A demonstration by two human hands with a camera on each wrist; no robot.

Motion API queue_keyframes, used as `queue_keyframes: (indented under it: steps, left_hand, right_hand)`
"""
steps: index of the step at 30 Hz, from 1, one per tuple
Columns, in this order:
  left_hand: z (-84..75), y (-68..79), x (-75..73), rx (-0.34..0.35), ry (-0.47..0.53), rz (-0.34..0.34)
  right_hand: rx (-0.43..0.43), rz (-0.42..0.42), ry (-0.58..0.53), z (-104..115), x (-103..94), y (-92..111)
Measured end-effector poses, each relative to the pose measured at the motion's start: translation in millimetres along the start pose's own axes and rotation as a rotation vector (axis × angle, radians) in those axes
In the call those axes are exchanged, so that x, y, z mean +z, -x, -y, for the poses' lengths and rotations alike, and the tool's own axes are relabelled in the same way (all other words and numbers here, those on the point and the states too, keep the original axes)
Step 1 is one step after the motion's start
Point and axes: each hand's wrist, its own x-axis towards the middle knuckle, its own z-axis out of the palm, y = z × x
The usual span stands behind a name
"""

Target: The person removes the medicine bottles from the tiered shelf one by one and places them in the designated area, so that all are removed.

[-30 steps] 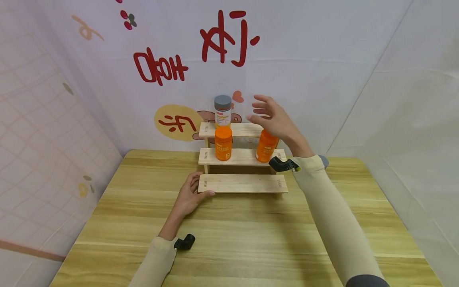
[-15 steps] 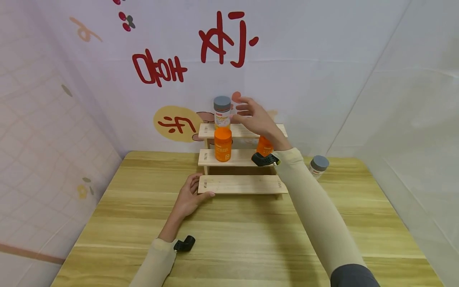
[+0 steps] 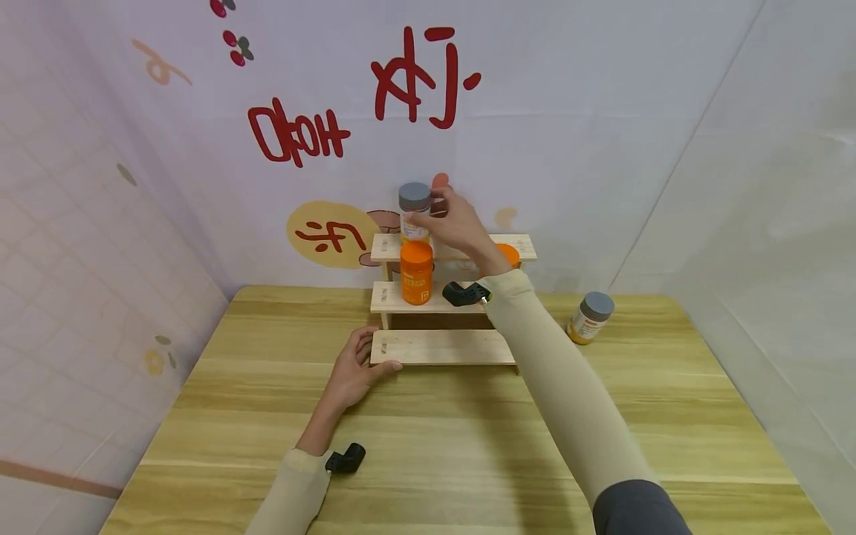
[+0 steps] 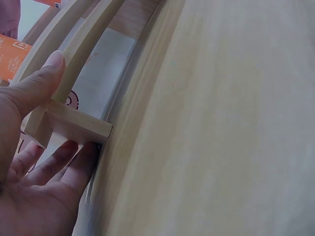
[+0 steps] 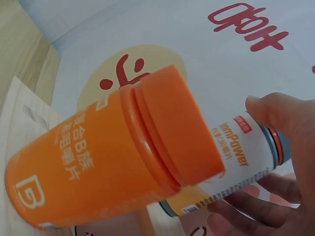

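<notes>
A three-step wooden display rack (image 3: pixel 438 346) stands against the wall. My left hand (image 3: pixel 349 375) grips the left end of its lowest step; in the left wrist view the thumb lies over the board (image 4: pixel 81 123) and the fingers curl against its end. On the top step stands a grey-capped supplement bottle (image 3: pixel 414 197) with a white label. My right hand (image 3: pixel 461 221) holds this bottle from the right, thumb on the label side and fingers behind. Directly in front of it, on the middle step, an orange bottle (image 5: pixel 93 152) stands upright, untouched.
A second orange bottle (image 3: pixel 510 254) on the middle step's right side is mostly hidden behind my right forearm. Another grey-capped bottle (image 3: pixel 591 318) stands on the wooden table (image 3: pixel 428 446), right of the rack. The printed wall (image 3: pixel 548 163) rises close behind.
My right hand has moved left from above the right-hand orange bottle to the grey-capped bottle on the top step and taken hold of it. The left hand stays in place.
</notes>
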Motion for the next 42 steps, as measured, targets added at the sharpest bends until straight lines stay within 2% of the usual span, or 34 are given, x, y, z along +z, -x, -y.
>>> queue_keyframes:
  steps: [5, 12, 21, 28, 42]
  left_hand:
    - [2.2, 2.7, -1.2, 0.004, 0.002, 0.004]
    - [-0.8, 6.2, -1.8, 0.000, 0.011, 0.006]
    - [1.8, 2.3, 2.0, 0.001, 0.013, -0.003]
    - [0.2, -0.2, 3.4, -0.007, -0.007, -0.015]
    - [-2.4, -7.0, 10.5, -0.014, -0.009, -0.032]
  right_hand:
    - [-0.005, -0.007, 0.006, -1.4, 8.4, -0.4]
    - [-0.057, -0.014, -0.004, -2.5, 16.2, 2.3]
    - [-0.090, -0.022, -0.001, -2.5, 15.0, 0.2]
    - [-0.101, -0.020, -0.006, 3.7, 8.7, 0.2]
    - [-0.154, -0.008, -0.042, 13.2, -23.6, 10.8]
